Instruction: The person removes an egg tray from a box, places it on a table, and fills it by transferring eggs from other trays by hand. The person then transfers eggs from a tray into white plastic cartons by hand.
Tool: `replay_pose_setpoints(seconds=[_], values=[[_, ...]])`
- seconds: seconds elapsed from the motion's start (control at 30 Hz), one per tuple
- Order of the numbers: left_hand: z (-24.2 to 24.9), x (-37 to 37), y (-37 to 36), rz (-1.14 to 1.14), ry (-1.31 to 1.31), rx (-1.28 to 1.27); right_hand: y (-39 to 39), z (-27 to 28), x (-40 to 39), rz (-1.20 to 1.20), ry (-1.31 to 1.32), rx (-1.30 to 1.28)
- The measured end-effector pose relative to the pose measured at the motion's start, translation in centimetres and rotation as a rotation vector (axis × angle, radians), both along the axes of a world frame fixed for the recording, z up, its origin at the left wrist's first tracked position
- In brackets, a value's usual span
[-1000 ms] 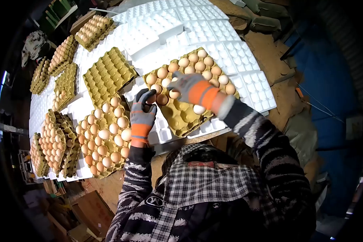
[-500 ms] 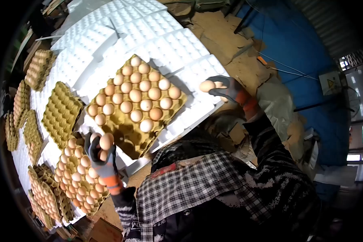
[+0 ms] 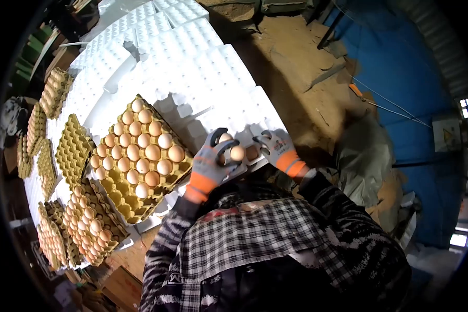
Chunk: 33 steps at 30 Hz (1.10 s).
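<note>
Just to the right of the part-filled egg tray, my left hand is closed around two eggs. One egg peeks out near my fingertips, and the other sits by my thumb side. If there are more eggs deeper in my glove, I cannot tell. The eggs look almost round from up here, so I can't say which way their long side points. Farther to the right of that tray is my right hand, with its fingers bent down. A darker brown egg is right by its fingertips, between my two hands. I can't tell if those fingers are holding it or are only close to it, because the palm is hidden. My left hand is the one nearer the tray. From that hand, the tray is off to the left, and its bare cups are on the side close to my body. White trays spread out past it. On its left is a tray with no eggs, and near its lower left is another tray full of eggs.
</note>
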State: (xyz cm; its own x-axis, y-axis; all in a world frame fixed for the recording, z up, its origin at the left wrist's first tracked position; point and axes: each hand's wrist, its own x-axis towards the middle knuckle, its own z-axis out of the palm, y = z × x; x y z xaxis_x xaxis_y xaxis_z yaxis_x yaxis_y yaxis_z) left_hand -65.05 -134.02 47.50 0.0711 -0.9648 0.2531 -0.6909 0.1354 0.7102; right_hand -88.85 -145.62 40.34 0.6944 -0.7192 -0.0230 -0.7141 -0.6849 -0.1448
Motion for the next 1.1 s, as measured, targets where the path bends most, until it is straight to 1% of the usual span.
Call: replay_pose_setpoints(seconds=[0.03,0.07,0.13,0.17,0.2,0.27,0.3,0.33,0.4,0.43,0.47,0.5,0.53,0.57,0.6,0.63,0.67,0.7,0.73,0.77,0.8,0.87,0.9,0.93,0.97,1.0,1.03,1.07,1.1], values=[[-1.6,-0.9,-2.0,0.016,-0.055,0.019,-1.0,-0.1,-0.6,0.115,0.104,0.037],[-3.1,-1.7,-3.7,0.032,-0.108,0.041,-1.7,-0.1,-1.1,0.14,0.056,0.077],[-5.8,-2.4,-6.1,-0.035,-0.325,0.22,-3.1,0.1,-1.5,0.191,-0.043,0.153],[-6.9,-2.4,-6.9,-0.084,-0.429,0.326,-3.5,0.2,-1.5,0.132,-0.155,0.139],[-7.2,-2.5,-7.3,-0.054,-0.347,0.329,-4.3,2.3,-1.0,0.072,-0.299,0.344],[-7.0,-2.7,-8.0,0.013,-0.181,0.321,-6.2,2.7,0.1,0.051,-0.388,0.387],[-6.6,-2.8,-8.4,0.068,-0.145,0.242,-6.9,2.8,0.7,0.099,-0.477,0.468],[-6.3,-3.1,-9.2,0.155,-0.068,0.302,-7.6,1.0,1.0,0.213,-0.472,0.403],[-8.5,-2.2,-10.4,0.081,-0.14,0.293,-8.5,-4.5,2.0,0.441,-0.46,0.261],[-8.2,-2.0,-11.0,0.151,-0.145,0.244,-9.0,-5.3,1.9,0.549,-0.375,0.133],[-7.9,-1.9,-11.8,0.221,-0.154,0.191,-9.2,-6.6,1.9,0.523,-0.48,0.229],[-7.0,-1.9,-12.5,0.29,-0.163,0.142,-9.4,-6.5,1.8,0.501,-0.508,0.279],[-6.3,-1.8,-13.5,0.373,-0.112,0.131,-9.3,-6.5,1.7,0.481,-0.534,0.334],[-6.3,-1.5,-15.1,0.401,-0.054,0.06,-9.0,-5.9,1.5,0.41,-0.576,0.382],[-9.2,-0.3,-16.7,0.326,-0.003,0.001,-8.9,-7.3,1.8,0.289,-0.695,0.622],[-12.5,0.3,-18.0,0.336,-0.206,-0.169,-9.4,-6.6,2.0,0.31,-0.686,0.625],[-11.8,-0.4,-18.1,0.352,-0.212,0.216,-9.4,-5.2,2.1,0.241,-0.656,0.654],[-11.3,-0.6,-17.2,0.32,-0.27,0.216,-9.8,-6.0,2.2,0.142,-0.778,0.879],[-11.6,-0.1,-16.5,0.297,-0.249,0.088,-10.6,-6.2,2.3,0.089,-0.853,0.971],[-9.8,-0.3,-14.6,0.352,-0.088,-0.008,-10.7,-5.7,2.7,0.049,-0.904,0.866],[-6.6,-1.2,-12.3,0.396,0.074,-0.109,-10.7,-4.2,3.0,0.002,-0.955,0.756],[0.7,-1.5,-5.2,0.426,-0.062,-0.173,-9.5,2.2,5.3,0.152,-0.972,0.671],[2.8,-1.0,-1.7,0.519,-0.152,-0.188,-8.0,5.5,7.4,0.263,-0.983,0.609],[4.5,0.2,1.3,0.608,-0.241,-0.203,-6.6,7.5,9.4,0.385,-0.938,0.661],[6.1,1.8,3.6,0.638,-0.282,-0.094,-5.3,8.8,11.5,0.534,-0.819,0.57],[6.9,3.2,5.6,0.665,-0.318,0.016,-4.1,9.9,13.5,0.698,-0.737,0.556],[6.5,4.1,7.0,0.662,-0.4,0.154,-2.3,11.2,15.3,0.773,-0.595,0.389],[5.8,5.0,7.9,0.657,-0.48,0.291,-1.0,10.2,17.4,0.821,-0.543,0.279],[5.2,5.8,8.4,0.588,-0.539,0.32,0.3,10.5,18.9,0.854,-0.348,0.198]])
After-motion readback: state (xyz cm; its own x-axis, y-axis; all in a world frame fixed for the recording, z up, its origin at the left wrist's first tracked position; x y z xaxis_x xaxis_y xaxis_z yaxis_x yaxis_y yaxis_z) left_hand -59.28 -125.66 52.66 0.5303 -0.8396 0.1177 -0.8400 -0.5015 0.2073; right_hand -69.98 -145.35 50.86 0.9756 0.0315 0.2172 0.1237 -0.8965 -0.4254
